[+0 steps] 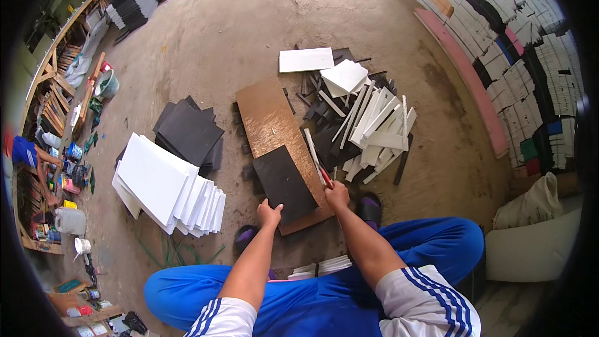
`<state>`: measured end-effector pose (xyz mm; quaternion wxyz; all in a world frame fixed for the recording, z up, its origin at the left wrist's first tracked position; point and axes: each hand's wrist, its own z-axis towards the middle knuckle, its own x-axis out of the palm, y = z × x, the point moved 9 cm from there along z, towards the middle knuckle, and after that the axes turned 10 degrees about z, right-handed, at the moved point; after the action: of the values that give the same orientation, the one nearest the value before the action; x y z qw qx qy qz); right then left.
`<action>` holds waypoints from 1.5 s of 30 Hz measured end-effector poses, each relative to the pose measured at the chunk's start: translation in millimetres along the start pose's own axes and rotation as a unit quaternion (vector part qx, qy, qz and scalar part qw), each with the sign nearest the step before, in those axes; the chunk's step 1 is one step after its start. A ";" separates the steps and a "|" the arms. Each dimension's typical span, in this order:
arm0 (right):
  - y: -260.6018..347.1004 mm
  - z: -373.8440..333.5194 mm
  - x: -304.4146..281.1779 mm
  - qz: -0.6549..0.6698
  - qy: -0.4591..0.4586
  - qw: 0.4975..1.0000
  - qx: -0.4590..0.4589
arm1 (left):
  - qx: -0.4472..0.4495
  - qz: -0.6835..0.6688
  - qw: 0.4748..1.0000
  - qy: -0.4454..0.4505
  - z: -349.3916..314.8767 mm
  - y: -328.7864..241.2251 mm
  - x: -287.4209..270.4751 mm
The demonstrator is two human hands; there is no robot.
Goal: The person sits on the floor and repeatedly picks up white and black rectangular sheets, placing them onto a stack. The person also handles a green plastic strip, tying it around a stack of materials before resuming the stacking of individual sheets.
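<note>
I sit on the floor in blue trousers. A long brown board lies in front of me with a black foam sheet on its near end. My left hand presses on the near edge of the black sheet. My right hand grips a red-handled knife at the board's right edge, the blade pointing away along the edge. A thin white strip lies along that same edge.
A fanned stack of white sheets and a pile of black sheets lie to the left. Cut white and black strips pile up on the right. White pieces lie by my legs. Stacked sheets line the right wall, and a cluttered bench runs along the left.
</note>
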<state>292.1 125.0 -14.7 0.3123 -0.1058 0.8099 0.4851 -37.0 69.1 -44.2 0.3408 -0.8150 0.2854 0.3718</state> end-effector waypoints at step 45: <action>96.3 23.0 -17.2 0.557 -0.048 0.826 0.076 | 0.093 -0.434 0.859 -0.254 -59.3 -87.6 -164.3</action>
<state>269.2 191.1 57.4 0.0349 0.4109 0.7496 0.5177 -41.8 111.3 146.6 0.6027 -0.6978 -0.1607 0.3521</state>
